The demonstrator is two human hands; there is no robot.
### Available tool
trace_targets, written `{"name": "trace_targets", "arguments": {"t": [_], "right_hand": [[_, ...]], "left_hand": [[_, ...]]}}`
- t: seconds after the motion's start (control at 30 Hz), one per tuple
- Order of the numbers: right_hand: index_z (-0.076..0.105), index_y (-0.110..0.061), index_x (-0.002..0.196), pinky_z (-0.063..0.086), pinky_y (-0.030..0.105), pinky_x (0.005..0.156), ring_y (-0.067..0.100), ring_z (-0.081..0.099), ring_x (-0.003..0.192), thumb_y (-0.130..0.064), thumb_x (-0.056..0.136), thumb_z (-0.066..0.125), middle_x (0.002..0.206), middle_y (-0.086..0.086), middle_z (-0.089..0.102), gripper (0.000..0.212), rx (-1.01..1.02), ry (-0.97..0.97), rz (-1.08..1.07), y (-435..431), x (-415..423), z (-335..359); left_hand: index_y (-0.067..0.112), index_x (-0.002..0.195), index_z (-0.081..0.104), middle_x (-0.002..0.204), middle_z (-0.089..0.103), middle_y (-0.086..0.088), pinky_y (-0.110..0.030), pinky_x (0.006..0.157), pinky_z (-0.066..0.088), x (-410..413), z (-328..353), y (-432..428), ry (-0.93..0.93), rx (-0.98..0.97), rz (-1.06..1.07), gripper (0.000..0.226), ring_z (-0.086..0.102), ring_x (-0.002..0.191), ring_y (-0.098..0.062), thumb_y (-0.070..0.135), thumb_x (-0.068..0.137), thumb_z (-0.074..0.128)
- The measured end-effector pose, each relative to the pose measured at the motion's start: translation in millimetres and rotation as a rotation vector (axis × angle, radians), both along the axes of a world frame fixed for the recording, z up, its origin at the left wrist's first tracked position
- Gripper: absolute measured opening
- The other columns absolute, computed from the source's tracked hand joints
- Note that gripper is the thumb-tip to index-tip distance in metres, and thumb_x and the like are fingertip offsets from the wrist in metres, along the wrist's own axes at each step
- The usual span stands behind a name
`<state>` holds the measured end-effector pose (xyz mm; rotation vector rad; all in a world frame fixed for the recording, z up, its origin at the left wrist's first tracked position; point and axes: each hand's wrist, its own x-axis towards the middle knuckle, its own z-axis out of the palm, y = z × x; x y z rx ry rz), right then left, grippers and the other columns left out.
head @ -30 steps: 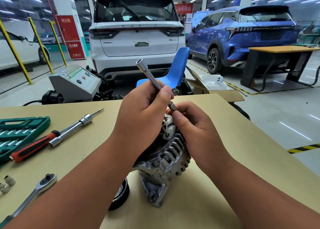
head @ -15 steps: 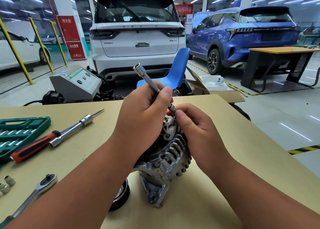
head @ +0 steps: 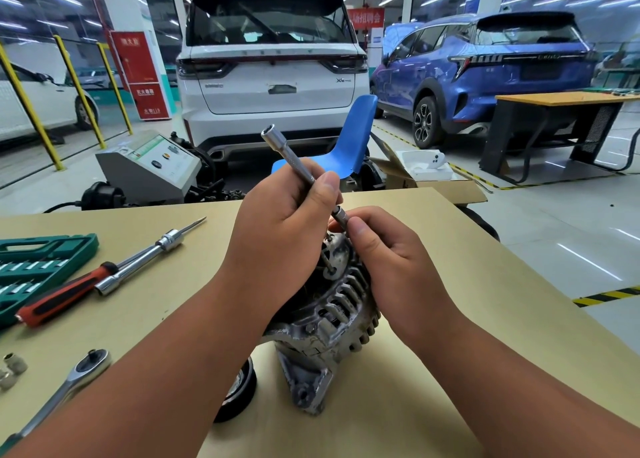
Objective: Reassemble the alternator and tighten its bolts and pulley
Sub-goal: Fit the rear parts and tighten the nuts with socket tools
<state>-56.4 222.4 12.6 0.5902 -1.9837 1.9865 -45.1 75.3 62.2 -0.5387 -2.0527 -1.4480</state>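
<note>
Both hands, left hand (head: 277,236) and right hand (head: 391,267), pinch the extension bar (head: 298,167), hiding the alternator (head: 332,319) top.

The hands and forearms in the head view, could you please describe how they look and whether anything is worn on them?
Both the left hand and right hand are bare: no gloves, rings or watch visible. Forearms are bare too, no sleeves in frame. Fingernails are short.

Silver alternator (head: 332,315), tan table (head: 450,371)
</note>
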Motion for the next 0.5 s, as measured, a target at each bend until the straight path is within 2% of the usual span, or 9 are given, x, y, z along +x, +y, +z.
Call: {"name": "trace_targets", "arguments": {"t": [0.2, 0.5], "right_hand": [[0.072, -0.01, 0.105, 0.051, 0.061, 0.097, 0.037, 0.066, 0.104, -0.037, 0.1, 0.052, 0.104, 0.015, 0.07, 0.033, 0.006, 0.0, -0.001, 0.3, -1.0, -1.0], [0.072, -0.015, 0.102, 0.052, 0.061, 0.095, 0.035, 0.066, 0.101, -0.036, 0.101, 0.055, 0.101, 0.011, 0.07, 0.027, 0.006, 0.029, 0.012, 0.3, -2.2, -2.3]], "left_hand": [[0.019, 0.084, 0.064, 0.059, 0.057, 0.015, -0.028, 0.061, 0.04, -0.4, -0.5, 0.2, 0.006, -0.009, 0.006, 0.027, 0.053, 0.056, -0.008, 0.035, 0.101, 0.051], [0.017, 0.084, 0.064, 0.058, 0.057, 0.014, -0.028, 0.061, 0.04, -0.7, -0.1, 0.2, 0.006, -0.005, 0.002, 0.027, 0.052, 0.056, -0.008, 0.034, 0.101, 0.051]]}}
